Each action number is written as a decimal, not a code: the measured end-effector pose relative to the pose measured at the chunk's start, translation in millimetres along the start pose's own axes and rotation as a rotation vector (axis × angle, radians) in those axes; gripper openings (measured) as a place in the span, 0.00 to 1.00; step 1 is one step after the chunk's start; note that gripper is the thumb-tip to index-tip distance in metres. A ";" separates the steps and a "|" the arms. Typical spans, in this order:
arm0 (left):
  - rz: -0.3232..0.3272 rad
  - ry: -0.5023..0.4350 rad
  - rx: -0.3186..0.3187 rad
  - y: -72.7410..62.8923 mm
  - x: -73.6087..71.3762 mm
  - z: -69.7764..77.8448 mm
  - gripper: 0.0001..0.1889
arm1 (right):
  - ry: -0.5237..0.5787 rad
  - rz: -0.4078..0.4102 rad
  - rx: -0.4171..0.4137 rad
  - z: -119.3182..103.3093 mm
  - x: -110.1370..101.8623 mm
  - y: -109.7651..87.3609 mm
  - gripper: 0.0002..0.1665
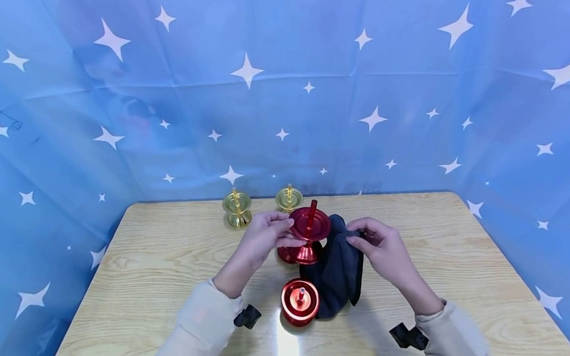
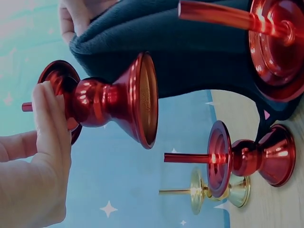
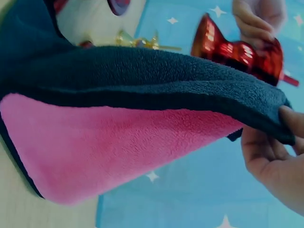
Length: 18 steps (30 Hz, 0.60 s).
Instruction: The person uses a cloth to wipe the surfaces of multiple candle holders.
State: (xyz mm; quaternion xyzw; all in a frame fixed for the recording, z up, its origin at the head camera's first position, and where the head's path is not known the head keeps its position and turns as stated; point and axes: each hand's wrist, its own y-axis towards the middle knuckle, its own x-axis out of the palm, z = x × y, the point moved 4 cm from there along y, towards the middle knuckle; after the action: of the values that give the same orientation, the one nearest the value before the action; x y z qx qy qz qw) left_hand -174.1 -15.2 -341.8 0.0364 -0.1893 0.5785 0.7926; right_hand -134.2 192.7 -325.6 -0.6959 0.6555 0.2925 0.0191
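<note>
A red holder (image 1: pixel 309 231) is held above the surface (image 1: pixel 150 282), beside a dark cloth (image 1: pixel 339 269).
Its dish is clasped in the grip of the left hand (image 1: pixel 267 236); the cloth's edge is pinched narrowly by the right hand (image 1: pixel 384 251). Two other red holders (image 1: pixel 300 306) and two gold holders (image 1: pixel 239 219) are seen upright nearby.

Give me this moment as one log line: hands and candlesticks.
left hand: holds red candlestick, raised | right hand: pinches dark-and-pink towel | wood-grain table: two other red candlesticks, two gold candlesticks
</note>
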 end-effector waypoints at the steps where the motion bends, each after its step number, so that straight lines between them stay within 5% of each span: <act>1: 0.000 -0.006 0.000 -0.3 0.9 -0.3 0.10 | 0.007 -0.005 -0.004 1.2 2.6 -1.0 0.07; 8: -0.035 0.047 -0.005 -2.3 6.3 -8.3 0.11 | 0.107 -0.021 -0.011 5.8 17.5 -6.6 0.07; 14: 0.022 0.219 0.062 -2.4 0.3 -15.3 0.10 | 0.153 -0.018 0.014 8.5 20.1 -8.8 0.06; 18: -0.010 0.223 0.073 -2.3 -0.9 -18.6 0.13 | 0.159 -0.012 0.040 9.1 19.9 -7.7 0.06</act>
State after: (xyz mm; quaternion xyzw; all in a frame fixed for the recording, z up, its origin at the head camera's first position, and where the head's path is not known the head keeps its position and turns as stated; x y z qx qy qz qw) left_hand -167.4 -11.7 -358.9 0.0017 -0.0784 0.5817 0.8096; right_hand -131.2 179.6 -344.5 -0.7204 0.6565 0.2230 -0.0175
